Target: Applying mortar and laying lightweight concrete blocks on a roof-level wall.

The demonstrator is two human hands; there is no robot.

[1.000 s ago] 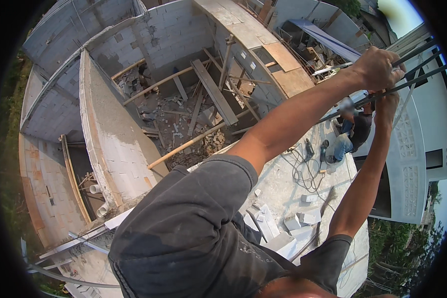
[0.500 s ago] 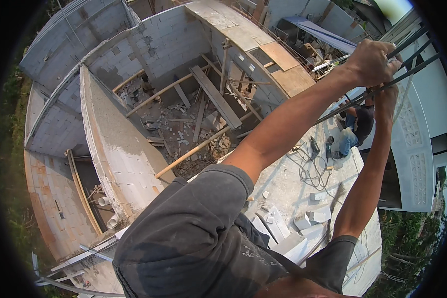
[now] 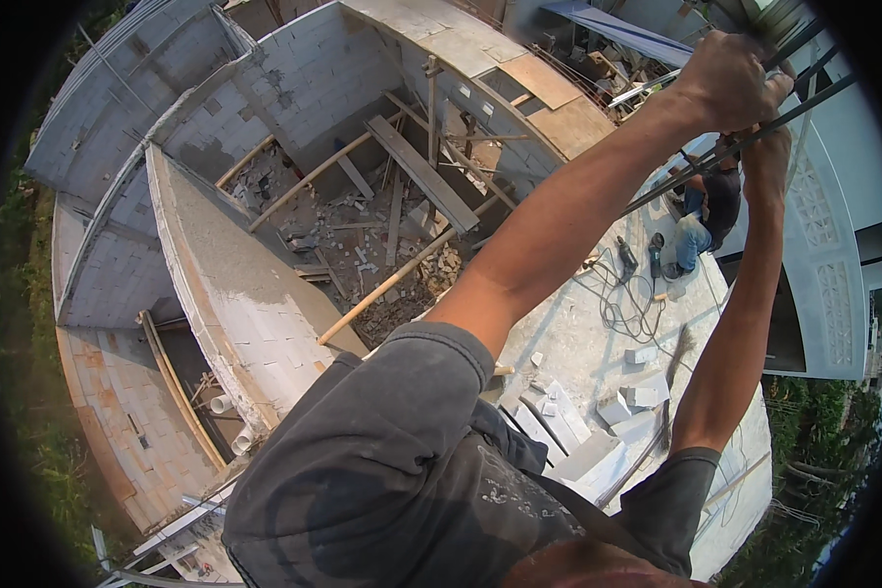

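Observation:
Both my arms reach up to the upper right, onto a bundle of thin dark rods (image 3: pixel 815 101) that look like steel rebar. My left hand (image 3: pixel 727 83) is closed around the rods, its knuckles upward. Just below and beside it, my right hand (image 3: pixel 767 155) is also closed on the bundle; its fingers are partly hidden. The rods slant down to the left behind my left forearm and run up past both hands to the right. A blur covers the spot just above my left hand.
A person (image 3: pixel 708 211) crouches on the pale slab (image 3: pixel 598 343) beyond my hands. Power tools (image 3: pixel 626 257) with tangled cords and cut white blocks (image 3: pixel 647 392) lie on it. To the left, block walls (image 3: pixel 323 73) surround a deep, rubble-strewn room crossed by wooden poles (image 3: pixel 387 284).
The view has shifted slightly. My hands appear a little higher in the picture, still gripping the rods, and the rods above them have shifted.

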